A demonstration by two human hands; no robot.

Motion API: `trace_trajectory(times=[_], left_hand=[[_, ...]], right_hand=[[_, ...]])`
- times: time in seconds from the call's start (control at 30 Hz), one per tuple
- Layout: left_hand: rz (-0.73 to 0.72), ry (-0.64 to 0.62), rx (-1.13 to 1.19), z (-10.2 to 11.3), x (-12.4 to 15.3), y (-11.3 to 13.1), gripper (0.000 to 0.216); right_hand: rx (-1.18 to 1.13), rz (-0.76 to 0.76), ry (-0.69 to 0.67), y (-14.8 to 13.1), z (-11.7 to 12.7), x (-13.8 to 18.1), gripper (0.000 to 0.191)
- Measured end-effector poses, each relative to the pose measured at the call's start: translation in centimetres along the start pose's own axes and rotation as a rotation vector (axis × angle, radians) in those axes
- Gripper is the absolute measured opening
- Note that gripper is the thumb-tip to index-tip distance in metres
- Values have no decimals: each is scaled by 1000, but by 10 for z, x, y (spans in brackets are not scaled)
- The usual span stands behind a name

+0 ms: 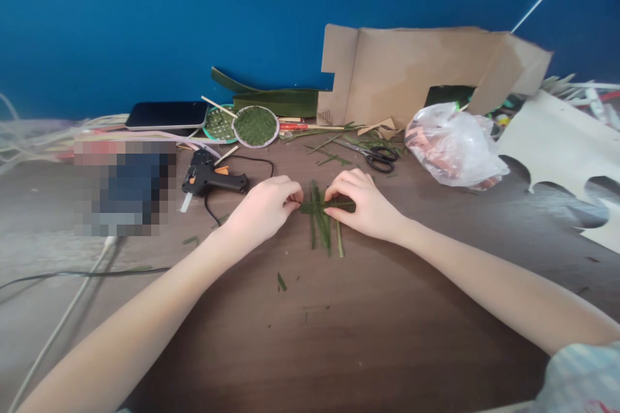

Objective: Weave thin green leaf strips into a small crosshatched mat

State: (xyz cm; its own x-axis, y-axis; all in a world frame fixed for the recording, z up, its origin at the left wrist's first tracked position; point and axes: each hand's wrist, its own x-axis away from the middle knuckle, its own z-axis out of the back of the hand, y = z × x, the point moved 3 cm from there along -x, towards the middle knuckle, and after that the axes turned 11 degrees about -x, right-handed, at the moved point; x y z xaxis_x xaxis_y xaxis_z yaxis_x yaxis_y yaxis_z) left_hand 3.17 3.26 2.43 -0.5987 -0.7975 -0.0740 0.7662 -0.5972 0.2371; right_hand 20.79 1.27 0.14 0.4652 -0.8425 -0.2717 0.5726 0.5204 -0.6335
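Observation:
Several narrow green leaf strips (320,222) lie crossed on the brown table, some running lengthwise and others sideways. On their left side, my left hand (274,203) pinches the end of a crosswise strip between thumb and fingers. My right hand (363,203) is closed on the strips from the right, thumb and forefinger together at the crossing. A single strip (340,240) pokes out below my right hand. The exact fingertip contact is small and partly hidden.
Behind my hands are black-handled scissors (382,159), a plastic bag (455,148) and a folded cardboard piece (402,71). To the left are a glue gun (210,175), a round woven green fan (256,126), a phone (167,114) and a white cable (72,310). Leaf scraps (281,282) lie in front.

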Motion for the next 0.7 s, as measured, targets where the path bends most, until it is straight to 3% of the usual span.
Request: trace_trajectory(times=[0.7], left_hand=[[17, -9, 50, -2, -1, -2, 13]], right_hand=[[-14, -27, -7, 2, -1, 0, 10]])
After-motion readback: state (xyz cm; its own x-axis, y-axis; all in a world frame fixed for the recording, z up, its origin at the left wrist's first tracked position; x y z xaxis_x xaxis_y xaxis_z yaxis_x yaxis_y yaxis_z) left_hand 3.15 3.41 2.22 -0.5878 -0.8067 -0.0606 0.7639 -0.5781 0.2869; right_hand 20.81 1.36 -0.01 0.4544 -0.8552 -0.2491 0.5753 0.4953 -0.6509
